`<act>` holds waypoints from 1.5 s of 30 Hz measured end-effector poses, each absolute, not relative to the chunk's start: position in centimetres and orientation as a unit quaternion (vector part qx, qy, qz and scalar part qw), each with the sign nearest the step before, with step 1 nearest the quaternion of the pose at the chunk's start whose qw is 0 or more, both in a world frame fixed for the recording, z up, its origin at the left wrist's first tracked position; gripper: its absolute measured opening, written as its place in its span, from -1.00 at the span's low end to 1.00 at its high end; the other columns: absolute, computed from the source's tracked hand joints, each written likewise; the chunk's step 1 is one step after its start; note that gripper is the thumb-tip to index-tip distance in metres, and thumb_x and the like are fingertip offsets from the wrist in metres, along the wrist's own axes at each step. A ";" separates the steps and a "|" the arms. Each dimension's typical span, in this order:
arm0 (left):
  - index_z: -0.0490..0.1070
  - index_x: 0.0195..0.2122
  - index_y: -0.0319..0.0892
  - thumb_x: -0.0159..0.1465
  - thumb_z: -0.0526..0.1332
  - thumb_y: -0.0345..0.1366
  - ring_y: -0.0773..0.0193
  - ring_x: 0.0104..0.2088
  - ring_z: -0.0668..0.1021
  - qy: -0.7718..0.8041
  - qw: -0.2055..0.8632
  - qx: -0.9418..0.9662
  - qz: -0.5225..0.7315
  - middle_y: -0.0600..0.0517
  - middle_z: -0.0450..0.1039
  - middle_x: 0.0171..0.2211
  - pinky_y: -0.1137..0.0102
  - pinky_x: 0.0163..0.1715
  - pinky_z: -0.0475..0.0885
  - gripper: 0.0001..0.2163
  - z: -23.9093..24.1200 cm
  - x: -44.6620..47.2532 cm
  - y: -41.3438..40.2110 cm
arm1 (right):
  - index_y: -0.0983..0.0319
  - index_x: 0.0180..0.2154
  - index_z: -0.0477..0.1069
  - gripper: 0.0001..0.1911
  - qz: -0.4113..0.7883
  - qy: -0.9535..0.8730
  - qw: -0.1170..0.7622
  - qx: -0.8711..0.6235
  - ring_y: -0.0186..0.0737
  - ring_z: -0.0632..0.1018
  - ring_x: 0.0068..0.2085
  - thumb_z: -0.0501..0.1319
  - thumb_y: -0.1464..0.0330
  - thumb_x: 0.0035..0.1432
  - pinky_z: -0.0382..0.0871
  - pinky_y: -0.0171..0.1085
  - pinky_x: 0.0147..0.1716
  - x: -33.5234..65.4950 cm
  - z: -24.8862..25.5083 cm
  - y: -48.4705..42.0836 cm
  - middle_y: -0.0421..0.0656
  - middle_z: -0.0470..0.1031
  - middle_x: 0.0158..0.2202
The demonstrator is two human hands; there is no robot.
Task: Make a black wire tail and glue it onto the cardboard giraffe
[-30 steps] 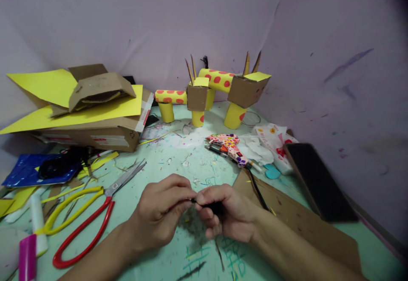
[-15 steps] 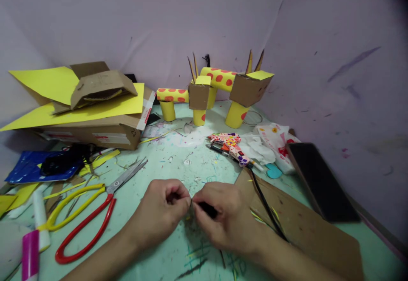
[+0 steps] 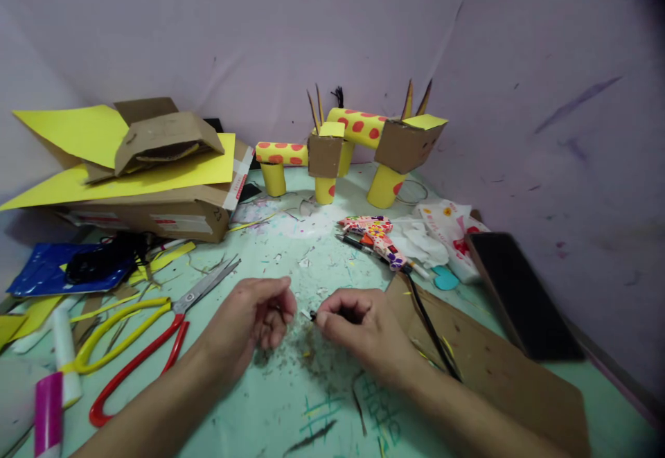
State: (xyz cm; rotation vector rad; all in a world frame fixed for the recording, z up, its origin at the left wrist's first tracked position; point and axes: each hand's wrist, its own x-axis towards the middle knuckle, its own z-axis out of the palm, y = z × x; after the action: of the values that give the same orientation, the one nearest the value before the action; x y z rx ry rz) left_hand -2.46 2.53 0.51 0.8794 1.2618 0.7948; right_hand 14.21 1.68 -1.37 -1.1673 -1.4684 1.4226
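Black scrap in right hand, left hand now apart

1. One left hand and one right hand: we enter two.
2. Small black piece: we record one.
3. Spotted yellow figures: we count two.
4. Pointed horns: we tally four, two per figure.
5. Scissors: we list one pair.
6. Flowered glue gun: we log one.
7. Phone: we note one.
8. Teal heart: we have one.
9. Blue packet: we find one.
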 end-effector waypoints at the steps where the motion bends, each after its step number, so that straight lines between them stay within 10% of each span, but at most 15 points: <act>1: 0.40 -0.60 -0.25 0.05 0.19 -0.13 0.46 -0.73 0.30 0.561 0.605 0.427 0.371 0.12 0.28 -0.73 0.53 -0.72 0.10 -0.74 0.7 -2.6 2.5 | 0.29 -0.58 0.43 -0.86 0.605 -0.526 0.379 -0.461 -0.43 0.29 -0.62 0.21 0.34 -0.12 0.13 -0.40 -0.61 14.2 -1.3 1.9 -0.26 0.35 -0.68; 12: 0.44 -0.45 -0.22 0.22 0.08 -0.44 0.37 -0.48 0.47 0.396 0.275 0.800 0.358 0.03 0.44 -0.51 0.48 -0.45 0.33 -0.83 0.1 -2.3 1.3 | 0.29 -0.63 0.43 -0.84 0.736 -0.421 0.327 -0.416 -0.46 0.26 -0.66 0.27 0.31 -0.25 0.08 -0.39 -0.62 14.3 -1.2 2.4 -0.27 0.36 -0.73; 22: 0.01 -0.62 -0.11 0.24 -0.05 -0.14 0.35 -0.57 0.19 0.568 0.400 0.669 0.265 0.15 0.07 -0.65 0.43 -0.57 0.09 -0.68 0.3 -0.7 0.6 | 0.33 -0.49 0.50 -0.80 0.263 -0.781 0.434 -0.364 -0.35 0.40 -0.55 0.14 0.44 0.07 0.18 -0.35 -0.53 14.2 -1.6 0.3 -0.13 0.46 -0.60; 31: 0.35 -0.53 -0.20 0.15 0.09 -0.09 0.41 -0.68 0.20 0.578 0.530 0.523 0.334 0.18 0.15 -0.76 0.48 -0.64 0.09 -0.71 0.9 -1.9 2.1 | 0.29 -0.60 0.41 -0.85 0.706 -0.398 0.387 -0.440 -0.44 0.25 -0.63 0.25 0.32 -0.20 0.05 -0.38 -0.59 13.9 -1.7 2.1 -0.27 0.34 -0.70; 38: 0.52 -0.33 -0.18 0.11 0.22 -0.38 0.30 -0.40 0.50 0.451 0.374 0.698 0.412 0.00 0.49 -0.38 0.41 -0.38 0.38 -0.87 0.3 -2.1 1.9 | 0.31 -0.64 0.41 -0.85 0.760 -0.341 0.373 -0.409 -0.46 0.26 -0.64 0.29 0.33 -0.27 0.02 -0.37 -0.58 14.0 -1.6 2.4 -0.26 0.35 -0.72; 45: 0.35 -0.49 -0.23 0.21 0.05 -0.43 0.34 -0.47 0.41 0.423 0.228 0.790 0.380 0.02 0.35 -0.51 0.43 -0.46 0.29 -0.83 -0.4 -2.0 1.1 | 0.28 -0.59 0.47 -0.85 0.657 -0.469 0.385 -0.448 -0.41 0.32 -0.61 0.28 0.31 -0.18 0.13 -0.37 -0.57 13.9 -1.4 1.9 -0.23 0.41 -0.66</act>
State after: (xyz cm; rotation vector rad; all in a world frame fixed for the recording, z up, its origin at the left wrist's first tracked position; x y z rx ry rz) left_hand -2.00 1.13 -0.38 2.1765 1.1657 1.0456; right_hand 13.94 1.94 -1.43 -1.1418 -1.1949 1.6728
